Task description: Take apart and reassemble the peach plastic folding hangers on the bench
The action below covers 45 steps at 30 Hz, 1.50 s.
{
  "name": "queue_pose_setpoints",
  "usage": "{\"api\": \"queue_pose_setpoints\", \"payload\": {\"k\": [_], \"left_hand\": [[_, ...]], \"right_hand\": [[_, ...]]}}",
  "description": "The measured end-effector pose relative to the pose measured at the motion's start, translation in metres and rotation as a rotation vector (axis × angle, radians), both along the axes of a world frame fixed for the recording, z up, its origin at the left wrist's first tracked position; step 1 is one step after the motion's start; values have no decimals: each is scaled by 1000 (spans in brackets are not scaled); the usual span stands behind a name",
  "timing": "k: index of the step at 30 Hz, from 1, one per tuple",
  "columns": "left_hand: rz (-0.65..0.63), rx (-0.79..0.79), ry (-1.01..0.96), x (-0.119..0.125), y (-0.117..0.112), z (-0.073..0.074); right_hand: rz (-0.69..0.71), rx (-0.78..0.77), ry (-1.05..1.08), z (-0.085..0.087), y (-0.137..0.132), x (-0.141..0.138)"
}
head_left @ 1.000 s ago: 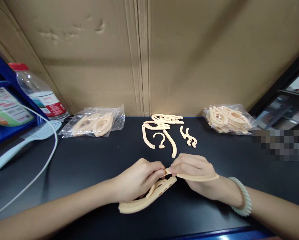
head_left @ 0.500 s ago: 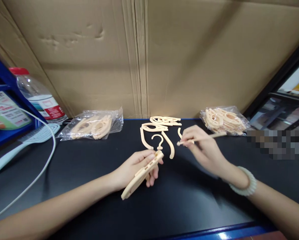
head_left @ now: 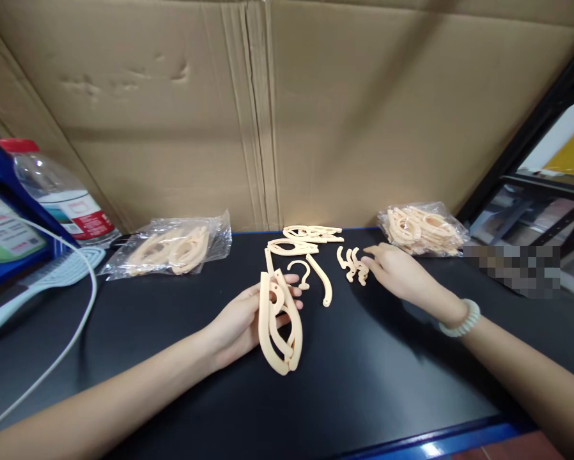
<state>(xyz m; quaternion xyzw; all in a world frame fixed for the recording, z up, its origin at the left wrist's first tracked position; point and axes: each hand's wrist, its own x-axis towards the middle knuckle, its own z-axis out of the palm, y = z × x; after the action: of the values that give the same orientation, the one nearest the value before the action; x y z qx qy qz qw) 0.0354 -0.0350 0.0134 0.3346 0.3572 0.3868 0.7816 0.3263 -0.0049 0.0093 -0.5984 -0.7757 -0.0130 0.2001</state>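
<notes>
My left hand (head_left: 241, 316) holds a cream plastic hanger piece (head_left: 278, 322) upright on its edge above the black table (head_left: 172, 332). My right hand (head_left: 396, 269) reaches forward, fingers curled, touching a small cluster of cream hook parts (head_left: 353, 264). Whether it grips one of them is hidden. Between the hands lie a small question-mark hook (head_left: 302, 273) and a curved arm piece (head_left: 321, 281). More loose hanger pieces (head_left: 306, 237) lie further back at the table's far edge.
A clear bag of cream parts (head_left: 172, 248) lies at back left, another bag (head_left: 424, 229) at back right. A water bottle (head_left: 59, 191), a pale brush (head_left: 38, 281) and a white cable (head_left: 76, 326) are on the left. A cardboard wall (head_left: 287, 108) stands behind.
My right hand moved forward and lowered onto the cluster of hook parts, and the thin piece it held is no longer seen. My left hand turned its hanger piece upright.
</notes>
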Motion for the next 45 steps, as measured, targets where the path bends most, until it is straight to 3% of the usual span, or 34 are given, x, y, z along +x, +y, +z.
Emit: {"api": "queue_pose_setpoints", "payload": {"k": [3,7,10,14,18,23,32,38,42,45], "left_hand": [[25,-39,-28,1,0,1],[25,-76,-94,1,-1,1],[-20,-74,-130,2,-2,2],[-115,68,-101,1,-7,2],[-233,274,93,0,-12,-1],[-242,480,326,-1,-13,-4],[-42,479,382,3,-14,-9],[-67,568,460,4,-17,-5],[-64,527,431,5,-18,-5],[-54,376,326,5,-17,-6]], "right_hand": [[290,231,119,5,-22,-25],[748,221,9,7,-55,-64],[895,235,-137,2,-68,-80],[867,287,-148,-5,-67,-83],[841,318,-116,-7,-64,-79],[805,402,-118,-7,-63,-75],[682,446,-231,-7,-58,-72],[587,391,-264,-11,-59,-71],[645,433,-260,-8,-61,-72],[717,518,-248,-4,-66,-73]]}}
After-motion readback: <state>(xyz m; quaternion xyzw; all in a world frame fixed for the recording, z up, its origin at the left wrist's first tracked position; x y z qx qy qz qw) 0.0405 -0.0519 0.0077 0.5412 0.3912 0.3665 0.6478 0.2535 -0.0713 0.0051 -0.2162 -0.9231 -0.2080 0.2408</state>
